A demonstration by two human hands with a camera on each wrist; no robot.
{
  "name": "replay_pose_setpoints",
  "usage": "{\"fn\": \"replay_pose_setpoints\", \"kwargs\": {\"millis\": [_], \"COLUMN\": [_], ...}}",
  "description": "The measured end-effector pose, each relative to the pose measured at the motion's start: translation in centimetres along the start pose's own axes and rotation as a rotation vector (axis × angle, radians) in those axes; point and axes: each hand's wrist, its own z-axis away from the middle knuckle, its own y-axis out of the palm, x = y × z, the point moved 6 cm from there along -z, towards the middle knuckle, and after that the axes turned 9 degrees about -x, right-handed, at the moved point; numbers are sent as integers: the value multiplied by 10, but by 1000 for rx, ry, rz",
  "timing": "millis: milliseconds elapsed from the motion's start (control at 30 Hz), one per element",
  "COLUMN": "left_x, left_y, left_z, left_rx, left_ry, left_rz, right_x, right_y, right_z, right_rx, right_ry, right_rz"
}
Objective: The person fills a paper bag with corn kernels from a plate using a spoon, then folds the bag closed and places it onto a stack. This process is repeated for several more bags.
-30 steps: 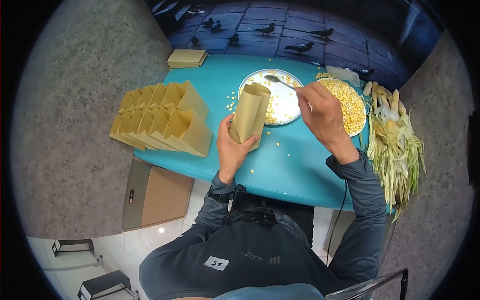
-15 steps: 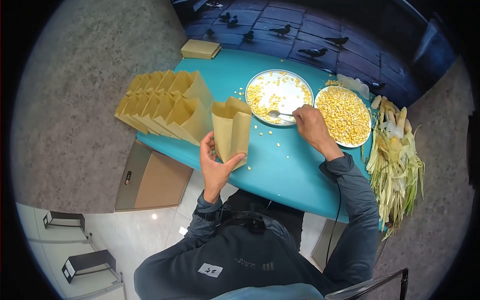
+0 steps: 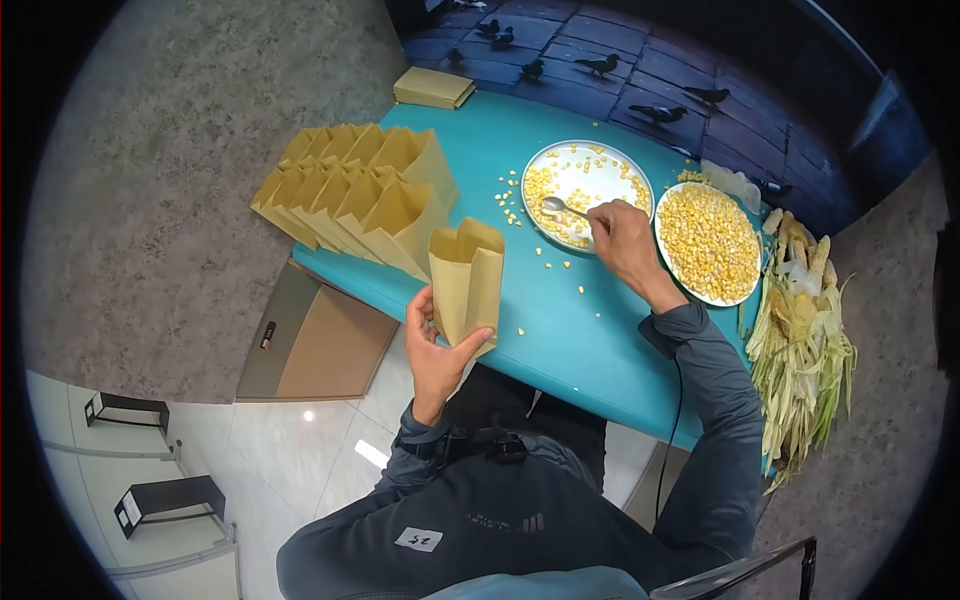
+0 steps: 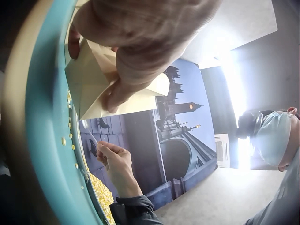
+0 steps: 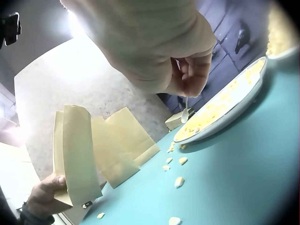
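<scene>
My left hand (image 3: 436, 360) grips a brown paper bag (image 3: 466, 285) low on its body, thumb on the near side; the bag's mouth gapes upward near the table's front edge. Between the fingertips of my right hand (image 3: 630, 248) is the handle of a metal spoon (image 3: 556, 205). Its bowl is over the left part of a white plate (image 3: 600, 190) where corn kernels lie scattered. In the right wrist view the spoon (image 5: 185, 115) points down beside the plate's edge (image 5: 234, 112). The left wrist view has the paper bag (image 4: 89, 79) tilted under my fingers.
Two rows of open paper bags (image 3: 400, 210) stand at the left. Flat folded bags (image 3: 434, 88) lie at the back. To the right are a plate heaped with kernels (image 3: 708, 243) and corn cobs with husks (image 3: 795, 330). Loose kernels (image 3: 508, 200) dot the teal table (image 3: 560, 340).
The bag has moved away from the plate, left and toward the body. The spoon, earlier above the plate's far part near the bag, has come down over the kernels. The head view has shifted.
</scene>
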Motion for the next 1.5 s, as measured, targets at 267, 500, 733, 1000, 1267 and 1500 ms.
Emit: {"fn": "replay_pose_setpoints", "kwargs": {"millis": [267,500,733,1000,1267,1500], "left_x": [-3,-3,3,4,8,7], "left_y": [-9,-3,2,7,11,16], "left_z": [-6,-16,-26,-28,-30,-31], "left_rx": [35,116,136,137,161,166], "left_ry": [16,17,-1,-20,-32,-37], "left_rz": [17,39,22,-13,1,19], "right_x": [-21,-26,-38,-58,-69,-76], "right_y": [21,38,38,45,40,44], "right_z": [-1,-5,-58,-90,-104,-72], "right_rx": [-9,2,7,138,-31,207], "right_ry": [109,190,226,334,-29,-8], "right_rz": [9,20,-81,-16,158,156]}}
